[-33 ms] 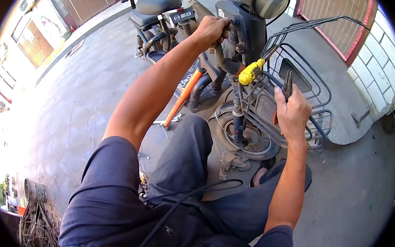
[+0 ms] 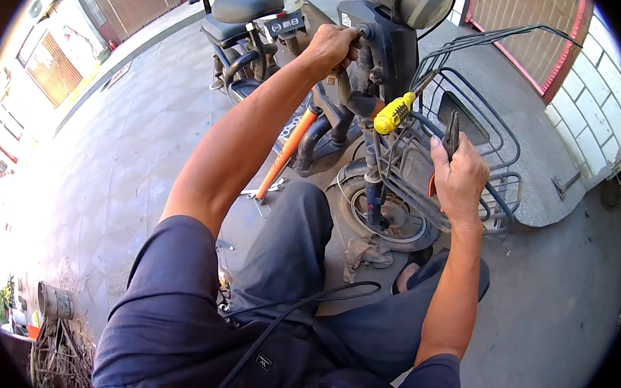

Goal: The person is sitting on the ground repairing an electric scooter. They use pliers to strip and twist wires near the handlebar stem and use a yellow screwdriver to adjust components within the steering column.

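Note:
An electric scooter stands before me, its front wheel low between my knees. My left hand is closed at a dark knob-like part on the scooter's front column; what its fingers grip is hidden. In my right hand is a pair of pliers, dark jaws pointing up, with a bit of orange handle showing. That hand is over the edge of a black wire basket. A yellow-handled tool, perhaps a screwdriver, rests among the basket wires between my hands.
An orange bar slants beside the scooter, with wrenches on the floor near its lower end. A grey rag lies below the wheel. Another scooter is parked behind. A black cable crosses my lap.

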`<state>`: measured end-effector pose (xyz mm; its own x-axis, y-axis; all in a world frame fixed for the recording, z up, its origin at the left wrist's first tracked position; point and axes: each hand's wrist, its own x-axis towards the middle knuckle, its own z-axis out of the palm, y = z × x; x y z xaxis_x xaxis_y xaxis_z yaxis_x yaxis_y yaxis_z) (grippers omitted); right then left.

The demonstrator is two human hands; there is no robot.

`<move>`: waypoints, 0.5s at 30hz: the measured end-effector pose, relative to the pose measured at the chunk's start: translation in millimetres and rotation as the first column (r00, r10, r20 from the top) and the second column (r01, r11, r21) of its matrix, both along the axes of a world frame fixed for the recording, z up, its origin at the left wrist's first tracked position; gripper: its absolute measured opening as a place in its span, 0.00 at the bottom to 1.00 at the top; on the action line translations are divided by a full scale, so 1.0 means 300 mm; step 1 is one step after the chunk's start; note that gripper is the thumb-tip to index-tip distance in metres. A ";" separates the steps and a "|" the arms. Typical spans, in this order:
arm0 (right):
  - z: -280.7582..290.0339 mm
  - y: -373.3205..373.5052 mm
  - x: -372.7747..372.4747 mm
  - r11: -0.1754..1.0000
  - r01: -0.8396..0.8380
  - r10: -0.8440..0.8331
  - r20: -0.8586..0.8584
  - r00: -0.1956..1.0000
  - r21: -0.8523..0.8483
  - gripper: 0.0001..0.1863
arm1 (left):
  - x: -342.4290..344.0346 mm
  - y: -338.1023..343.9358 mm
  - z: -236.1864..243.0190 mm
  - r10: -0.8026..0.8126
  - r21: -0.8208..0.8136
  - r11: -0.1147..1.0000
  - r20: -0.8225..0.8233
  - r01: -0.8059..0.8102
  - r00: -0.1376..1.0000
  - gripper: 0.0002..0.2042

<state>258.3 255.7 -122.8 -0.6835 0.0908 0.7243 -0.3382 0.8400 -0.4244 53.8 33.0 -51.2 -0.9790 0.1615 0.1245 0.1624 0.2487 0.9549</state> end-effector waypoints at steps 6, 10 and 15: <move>-0.002 0.002 -0.002 1.000 0.000 0.000 0.004 1.000 0.003 0.13 | -0.006 0.011 0.034 -0.017 0.146 0.989 0.264 -0.022 0.964 0.17; -0.002 -0.004 -0.004 1.000 0.005 -0.005 0.000 1.000 0.017 0.12 | -0.062 -0.021 0.039 -0.225 0.432 0.902 0.461 0.004 0.859 0.16; 0.004 -0.001 -0.001 1.000 -0.003 0.003 -0.001 1.000 0.011 0.12 | -0.086 -0.035 0.042 -0.347 0.555 0.832 0.527 -0.005 0.775 0.16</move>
<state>257.9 255.4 -121.7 -0.6830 0.0809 0.7260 -0.3408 0.8438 -0.4146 28.0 22.5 -38.5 -0.8386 0.4203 -0.3465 -0.4782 -0.2634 0.8378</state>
